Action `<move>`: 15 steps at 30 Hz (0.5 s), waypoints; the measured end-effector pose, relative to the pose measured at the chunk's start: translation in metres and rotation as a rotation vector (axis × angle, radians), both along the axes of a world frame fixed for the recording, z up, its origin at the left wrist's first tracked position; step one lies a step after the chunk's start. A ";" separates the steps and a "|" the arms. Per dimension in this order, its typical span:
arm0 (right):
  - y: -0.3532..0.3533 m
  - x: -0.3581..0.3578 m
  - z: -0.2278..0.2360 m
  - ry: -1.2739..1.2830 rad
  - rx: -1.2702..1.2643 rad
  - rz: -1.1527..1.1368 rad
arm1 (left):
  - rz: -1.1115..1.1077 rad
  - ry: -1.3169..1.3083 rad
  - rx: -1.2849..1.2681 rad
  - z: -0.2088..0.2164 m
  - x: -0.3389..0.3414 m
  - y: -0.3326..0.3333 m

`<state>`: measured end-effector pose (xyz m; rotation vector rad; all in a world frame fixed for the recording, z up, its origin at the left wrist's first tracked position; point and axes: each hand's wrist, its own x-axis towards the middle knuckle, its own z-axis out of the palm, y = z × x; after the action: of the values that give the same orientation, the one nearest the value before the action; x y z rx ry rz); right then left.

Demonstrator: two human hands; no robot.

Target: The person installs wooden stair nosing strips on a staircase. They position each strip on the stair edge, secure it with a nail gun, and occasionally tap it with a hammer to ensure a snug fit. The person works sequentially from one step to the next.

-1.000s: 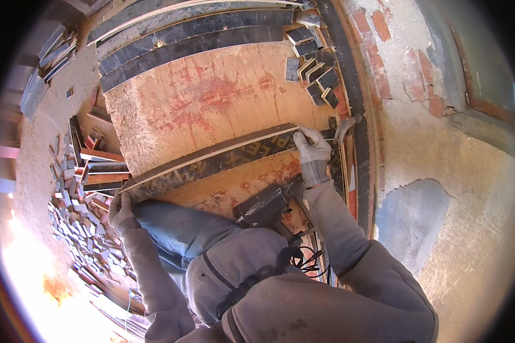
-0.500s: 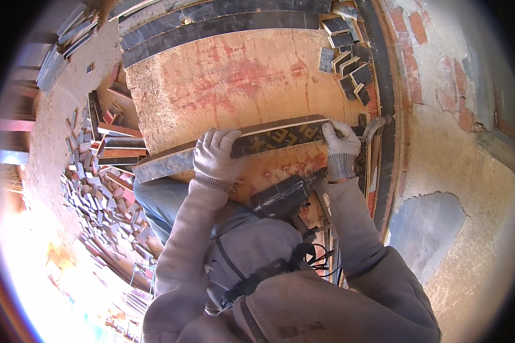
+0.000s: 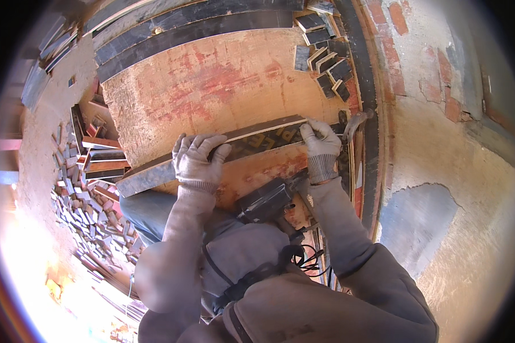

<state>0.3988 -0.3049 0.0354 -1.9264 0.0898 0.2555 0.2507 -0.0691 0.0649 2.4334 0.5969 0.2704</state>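
A long, narrow plywood strip (image 3: 256, 140) with a dark face and yellow lettering lies slantwise before me. My left hand (image 3: 199, 161), in a pale work glove, grips it left of its middle, fingers over the far edge and thumb on the near side. Near the right end, my right hand (image 3: 321, 140), gloved alike, pinches the strip between thumb and fingers. Under the strip spreads a worn plywood sheet (image 3: 160, 103) with red stains. Close to my lap sits a black boxy tool (image 3: 263, 200), partly hidden. A curved metal claw (image 3: 357, 123) shows just right of my right hand.
Small dark plywood blocks (image 3: 332, 63) lie at the sheet's far right corner. Long dark boards (image 3: 200, 31) cross the far side. Left, offcuts (image 3: 91, 211) are heaped on the floor. A patchy wall (image 3: 435, 143) stands right, and black cables (image 3: 309, 260) hang by my waist.
The whole view has shifted slightly, so the scene sits further left. The strip has tipped a little, showing less of its lettered face. My left thumb has spread from its fingers.
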 end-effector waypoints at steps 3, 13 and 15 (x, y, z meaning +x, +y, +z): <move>-0.003 -0.002 0.000 0.057 0.002 -0.010 | 0.056 -0.010 -0.069 -0.001 0.003 -0.002; -0.004 -0.004 -0.009 0.002 0.075 -0.045 | 0.036 -0.015 -0.042 -0.002 0.004 -0.002; -0.003 -0.005 -0.008 -0.007 0.081 -0.040 | 0.036 -0.014 -0.047 -0.002 0.005 -0.002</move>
<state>0.3943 -0.3076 0.0271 -1.8426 0.1119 0.2229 0.2553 -0.0706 0.0629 2.3753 0.6343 0.2853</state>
